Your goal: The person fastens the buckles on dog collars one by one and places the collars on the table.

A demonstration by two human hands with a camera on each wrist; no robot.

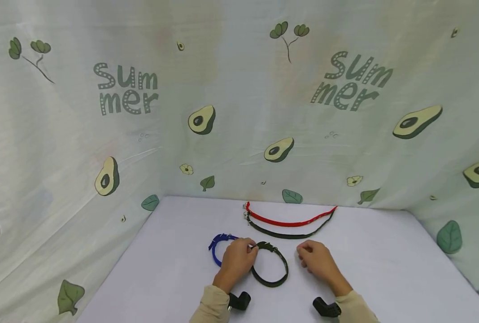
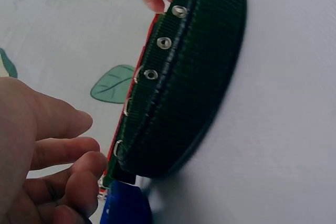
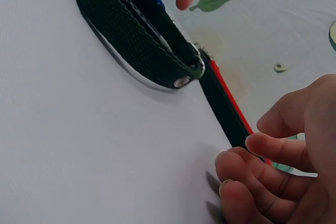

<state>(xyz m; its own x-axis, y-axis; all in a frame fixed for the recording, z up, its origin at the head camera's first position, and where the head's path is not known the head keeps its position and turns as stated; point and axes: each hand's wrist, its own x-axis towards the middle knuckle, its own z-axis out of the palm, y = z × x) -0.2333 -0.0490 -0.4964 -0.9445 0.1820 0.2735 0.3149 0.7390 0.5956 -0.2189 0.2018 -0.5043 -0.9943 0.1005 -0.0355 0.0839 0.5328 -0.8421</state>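
A dark green collar (image 1: 280, 281), fastened into a loop, stands on the table between the two hands. Its band has metal eyelets (image 2: 164, 43) and a metal ring (image 3: 201, 65). My left hand (image 1: 236, 258) is at the loop's left side, overlapping it in the head view; in the left wrist view the loosely bent fingers hold nothing. Behind that hand, a blue collar (image 1: 214, 254), also looped, is partly hidden. To the right of the green loop hovers my right hand (image 1: 318, 261), fingers loosely curled, with nothing between thumb and fingertips.
Farther back, a red collar (image 1: 281, 223) and another dark green collar (image 1: 289, 236) lie stretched out in curves, buckles to the left. The white table (image 1: 163, 260) meets a cloth (image 1: 231, 157) printed with avocados and leaves. Black devices (image 1: 240, 301) sit at both wrists.
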